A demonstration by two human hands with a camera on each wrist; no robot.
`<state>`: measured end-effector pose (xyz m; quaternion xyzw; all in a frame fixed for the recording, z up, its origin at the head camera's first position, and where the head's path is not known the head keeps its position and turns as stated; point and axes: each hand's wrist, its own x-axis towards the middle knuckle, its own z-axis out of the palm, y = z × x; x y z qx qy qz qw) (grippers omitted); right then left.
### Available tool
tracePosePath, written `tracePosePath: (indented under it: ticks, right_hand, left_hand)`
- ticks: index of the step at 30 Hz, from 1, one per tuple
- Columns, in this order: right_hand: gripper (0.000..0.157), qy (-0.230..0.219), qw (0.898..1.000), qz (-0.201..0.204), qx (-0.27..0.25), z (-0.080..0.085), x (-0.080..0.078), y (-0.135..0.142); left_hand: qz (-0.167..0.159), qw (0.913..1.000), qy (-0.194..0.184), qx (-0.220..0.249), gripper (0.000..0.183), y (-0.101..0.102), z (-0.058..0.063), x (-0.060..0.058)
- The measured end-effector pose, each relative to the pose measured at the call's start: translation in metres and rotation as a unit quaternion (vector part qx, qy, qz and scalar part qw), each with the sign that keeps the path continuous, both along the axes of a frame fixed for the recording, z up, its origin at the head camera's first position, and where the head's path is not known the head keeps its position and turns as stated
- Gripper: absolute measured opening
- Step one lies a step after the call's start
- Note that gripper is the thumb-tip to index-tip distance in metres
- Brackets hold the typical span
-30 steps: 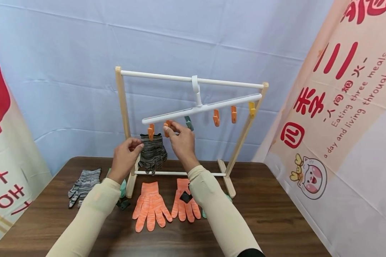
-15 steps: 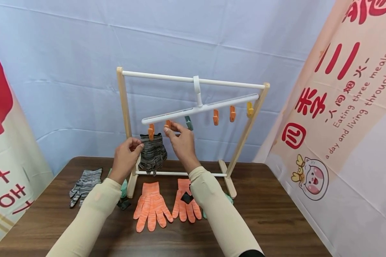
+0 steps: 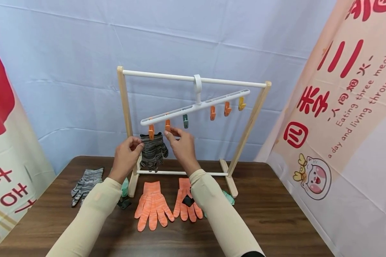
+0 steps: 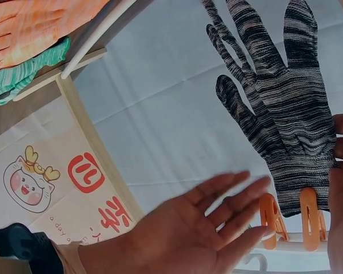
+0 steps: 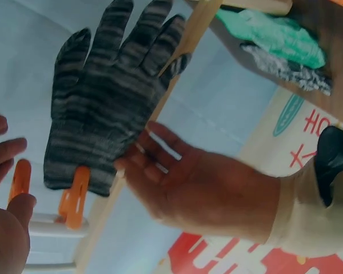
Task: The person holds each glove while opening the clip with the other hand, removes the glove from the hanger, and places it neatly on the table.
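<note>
A dark grey-striped glove (image 3: 154,153) hangs fingers down from the left end of a white hanger (image 3: 177,113). One orange clothespin (image 3: 151,132) grips its cuff. My left hand (image 3: 126,159) pinches the glove's side edge near the cuff between thumb and fingers, also seen in the right wrist view. My right hand (image 3: 184,148) is just below a second orange clothespin (image 3: 167,125). In the left wrist view, the right hand's fingers are spread and its thumb is close to that clothespin (image 4: 268,220); whether they touch is unclear.
The hanger hooks over the white bar of a wooden-legged rack (image 3: 231,82), tilted low on the left. Green, orange and yellow clothespins hang further right. On the table (image 3: 263,214) lie two orange gloves (image 3: 153,207), a grey glove (image 3: 87,182) and partly hidden green ones.
My right hand has let go of the second orange clothespin and dropped slightly. The hanger has swung, its right end shifting left and up. The left hand still holds the glove's edge.
</note>
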<state>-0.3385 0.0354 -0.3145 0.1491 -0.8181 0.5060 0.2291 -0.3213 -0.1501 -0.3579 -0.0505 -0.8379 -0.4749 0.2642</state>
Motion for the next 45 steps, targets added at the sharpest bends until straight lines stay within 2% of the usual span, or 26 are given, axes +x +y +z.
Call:
tracePosePath:
  ticks: [4, 8, 16, 21, 27, 32, 36, 45]
  right_hand:
    - [0.044, -0.024, 0.999, -0.001, 0.040, -0.008, 0.001, -0.002]
    - [0.051, -0.043, 0.997, 0.017, 0.059, -0.012, 0.003, -0.007]
    - [0.045, -0.041, 0.997, 0.048, 0.040, -0.015, 0.005, -0.013]
    - [0.043, -0.042, 0.998, 0.036, 0.021, -0.021, 0.006, -0.016]
    - [0.048, -0.013, 0.999, 0.026, 0.014, -0.024, 0.009, -0.022]
    - [0.050, 0.006, 0.999, 0.053, 0.007, -0.019, 0.012, -0.026]
    - [0.054, -0.002, 0.997, 0.069, 0.025, -0.012, 0.014, -0.027]
    - [0.055, 0.011, 0.993, 0.115, 0.035, 0.011, 0.015, -0.031]
  left_hand:
    - [0.001, 1.0000, 0.004, -0.004, 0.015, 0.000, 0.001, 0.000]
    - [0.005, 1.0000, 0.005, -0.005, 0.016, 0.001, 0.002, -0.001]
    - [0.007, 0.9999, 0.007, -0.002, 0.016, 0.001, 0.004, -0.001]
    - [0.004, 0.9999, 0.013, -0.010, 0.013, 0.001, 0.004, -0.001]
    - [0.005, 0.9999, 0.010, -0.008, 0.014, 0.000, 0.004, 0.000]
    - [0.001, 0.9999, 0.010, -0.007, 0.015, 0.000, 0.005, 0.000]
    - [0.003, 0.9999, 0.009, -0.007, 0.015, -0.001, 0.006, 0.000]
    - [-0.012, 0.9998, 0.013, -0.011, 0.013, -0.003, 0.009, 0.001]
